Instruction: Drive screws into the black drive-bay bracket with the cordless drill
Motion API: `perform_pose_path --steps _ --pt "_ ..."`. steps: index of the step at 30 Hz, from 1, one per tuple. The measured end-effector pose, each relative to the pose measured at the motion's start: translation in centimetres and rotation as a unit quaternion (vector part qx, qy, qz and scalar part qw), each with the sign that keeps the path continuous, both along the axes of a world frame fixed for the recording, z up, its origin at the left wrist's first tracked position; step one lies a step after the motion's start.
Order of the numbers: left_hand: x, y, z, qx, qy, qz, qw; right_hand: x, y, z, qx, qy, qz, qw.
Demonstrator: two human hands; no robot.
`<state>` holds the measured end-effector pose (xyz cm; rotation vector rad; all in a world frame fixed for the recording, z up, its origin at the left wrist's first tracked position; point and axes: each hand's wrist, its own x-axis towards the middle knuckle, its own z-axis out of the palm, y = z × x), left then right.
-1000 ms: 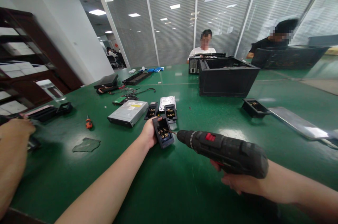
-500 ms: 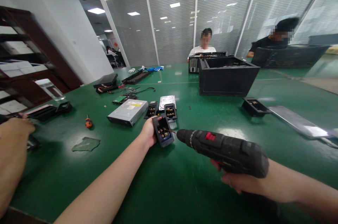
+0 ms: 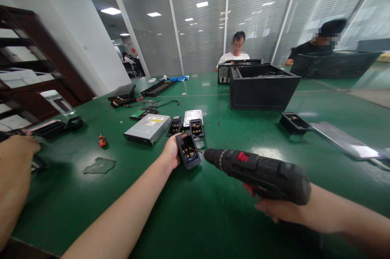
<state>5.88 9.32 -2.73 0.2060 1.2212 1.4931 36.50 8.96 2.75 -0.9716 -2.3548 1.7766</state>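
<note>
My left hand (image 3: 173,154) grips a small black plastic box (image 3: 192,162) with brass-coloured screw terminals inside, tilted and raised over the green table. In my right hand (image 3: 276,206) is a black cordless drill (image 3: 258,173) with a red switch, pointing left. Its thin bit reaches into the box's open face near the terminals; whether it touches a screw is too small to tell. Just behind the held box, two similar black boxes (image 3: 196,128) lie by a silver hard drive (image 3: 193,116). A silver optical drive (image 3: 148,129) lies to their left.
An orange screwdriver (image 3: 102,141) and a dark flat shard (image 3: 100,166) lie left. At the far left is another person's arm (image 3: 15,169). A black computer case (image 3: 264,88) stands at the back, people beyond. Right are another terminal box (image 3: 294,124) and a silver slab (image 3: 345,140).
Almost nothing differs. Both hands, the box and the drill hold nearly the same positions, with only a slight shift of the view.
</note>
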Motion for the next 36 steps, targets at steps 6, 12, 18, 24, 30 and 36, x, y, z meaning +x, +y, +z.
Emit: perform_pose_path --steps 6,12,18,24,30,36 --pt "0.1 0.0 0.0 0.005 0.002 -0.004 1.0 0.0 0.0 -0.1 -0.003 -0.003 0.002 1.0" --pt "0.1 -0.1 0.0 0.007 -0.003 -0.006 1.0 0.0 0.0 -0.2 -0.008 -0.016 -0.009 1.0" --pt "0.1 -0.1 0.1 0.01 0.001 -0.007 1.0 0.3 0.2 -0.9 -0.01 0.003 0.0 1.0" --pt "0.1 -0.1 0.1 0.002 -0.001 -0.011 1.0 0.3 0.2 -1.0 -0.005 0.002 0.004 1.0" --pt "0.2 -0.2 0.2 0.004 0.002 -0.009 1.0 0.3 0.1 -0.8 -0.002 0.009 0.008 1.0" --pt "-0.1 0.0 -0.1 0.004 0.003 -0.014 1.0 0.1 0.1 -0.9 -0.007 0.021 0.01 1.0"
